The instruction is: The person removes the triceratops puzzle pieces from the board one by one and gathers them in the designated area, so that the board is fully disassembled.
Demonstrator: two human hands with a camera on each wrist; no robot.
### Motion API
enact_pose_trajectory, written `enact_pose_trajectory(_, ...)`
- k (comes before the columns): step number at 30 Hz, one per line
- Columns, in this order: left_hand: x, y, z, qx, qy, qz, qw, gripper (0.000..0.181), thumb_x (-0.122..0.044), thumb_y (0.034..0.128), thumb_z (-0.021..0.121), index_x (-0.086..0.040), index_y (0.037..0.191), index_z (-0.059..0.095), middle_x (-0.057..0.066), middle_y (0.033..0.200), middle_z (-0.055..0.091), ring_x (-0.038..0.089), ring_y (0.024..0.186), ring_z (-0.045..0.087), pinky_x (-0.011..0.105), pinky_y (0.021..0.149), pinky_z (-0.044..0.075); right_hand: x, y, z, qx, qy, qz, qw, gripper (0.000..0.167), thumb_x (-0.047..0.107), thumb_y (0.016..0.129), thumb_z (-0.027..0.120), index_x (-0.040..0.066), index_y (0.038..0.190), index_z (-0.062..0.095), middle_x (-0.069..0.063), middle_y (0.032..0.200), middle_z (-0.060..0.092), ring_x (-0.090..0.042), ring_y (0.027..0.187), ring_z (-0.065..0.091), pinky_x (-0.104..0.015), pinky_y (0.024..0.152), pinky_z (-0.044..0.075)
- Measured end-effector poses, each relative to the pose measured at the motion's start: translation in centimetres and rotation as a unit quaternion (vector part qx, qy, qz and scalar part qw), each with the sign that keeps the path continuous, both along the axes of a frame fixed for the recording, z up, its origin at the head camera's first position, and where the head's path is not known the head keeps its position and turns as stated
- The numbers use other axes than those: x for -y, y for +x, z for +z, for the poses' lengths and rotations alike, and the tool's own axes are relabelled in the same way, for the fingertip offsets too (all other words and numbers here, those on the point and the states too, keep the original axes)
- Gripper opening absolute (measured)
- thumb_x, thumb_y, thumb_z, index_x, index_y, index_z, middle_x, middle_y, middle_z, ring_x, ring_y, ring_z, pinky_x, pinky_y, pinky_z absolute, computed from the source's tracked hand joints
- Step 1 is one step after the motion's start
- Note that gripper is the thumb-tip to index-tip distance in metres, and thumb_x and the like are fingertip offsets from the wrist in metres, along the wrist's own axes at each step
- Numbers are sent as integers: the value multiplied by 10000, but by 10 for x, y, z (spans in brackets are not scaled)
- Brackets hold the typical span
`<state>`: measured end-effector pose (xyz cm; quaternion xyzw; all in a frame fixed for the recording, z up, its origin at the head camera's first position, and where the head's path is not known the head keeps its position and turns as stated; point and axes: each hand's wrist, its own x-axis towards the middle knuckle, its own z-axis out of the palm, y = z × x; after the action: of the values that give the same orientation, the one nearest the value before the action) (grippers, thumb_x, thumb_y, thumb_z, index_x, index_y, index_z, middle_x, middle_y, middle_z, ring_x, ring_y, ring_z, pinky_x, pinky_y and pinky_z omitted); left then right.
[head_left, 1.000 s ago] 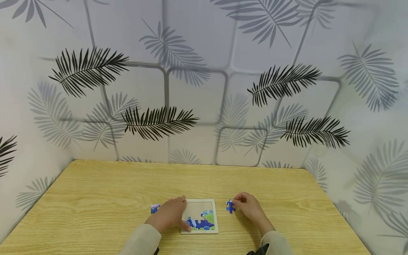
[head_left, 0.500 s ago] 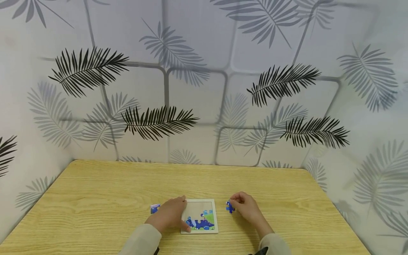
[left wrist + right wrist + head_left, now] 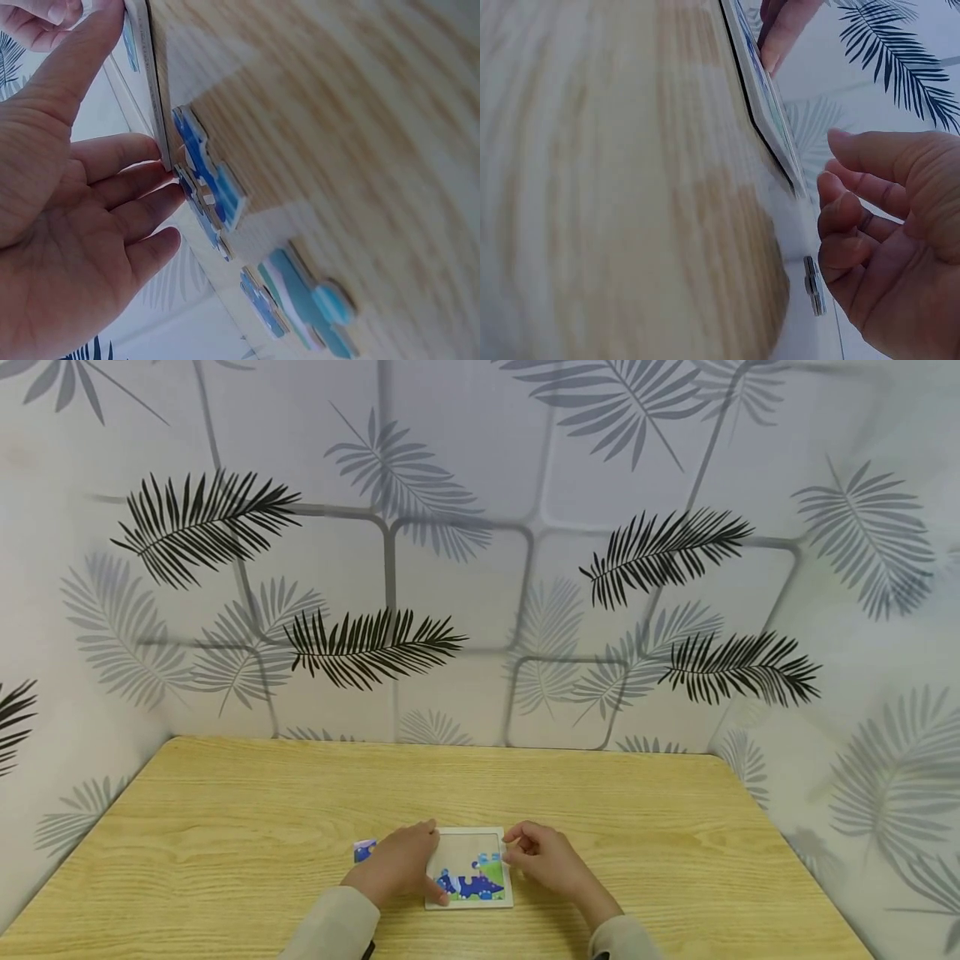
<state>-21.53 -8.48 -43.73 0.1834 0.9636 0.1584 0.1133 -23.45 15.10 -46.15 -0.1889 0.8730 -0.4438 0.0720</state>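
A small square jigsaw tray [image 3: 470, 906] with a pale rim lies on the table, partly filled with blue and green pieces [image 3: 480, 887] along its bottom and right. My left hand [image 3: 399, 860] rests along its left side, fingers spread and fairly straight, thumb over the lower left rim. At the right rim hovers my right hand [image 3: 546, 860], its fingers loosely bent. In the right wrist view a gap shows between thumb and forefinger, with nothing held there. A loose jigsaw piece [image 3: 815, 286] lies flat beside those fingers; the hand hides it in the head view.
One loose blue jigsaw piece [image 3: 364, 850] shows left of my left hand. Several pieces, including a blue one [image 3: 225, 191] and a teal one [image 3: 307, 300], lie near that hand in the left wrist view. A leaf-patterned wall [image 3: 480, 693] stands behind the wooden table [image 3: 262, 810].
My right hand has moved left from the blue piece to the tray's right rim, and now covers the spot where that piece showed. My left hand has stayed in place.
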Motion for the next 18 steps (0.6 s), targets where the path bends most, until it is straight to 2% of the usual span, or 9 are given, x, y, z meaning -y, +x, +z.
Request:
enact_pose_trajectory(6,0,-1,0,49,31,-14,10000,875,-404,643,850,72,1297,517,208,1406,444,366,1280,434,454,1065,338,4,1,-1,118,174,343,9992,191,125,867,681,20,1022,642,16,751,524,-77,611,455,-183,511,383)
enact_pose_trajectory(18,0,-4,-3,109,-9,-18,9999,883,-409,648,845,73,1307,507,204,1409,441,367,1281,432,447,1064,341,9,1,-3,187,278,351,9988,167,104,859,686,26,997,636,30,716,511,-67,590,430,-176,499,356)
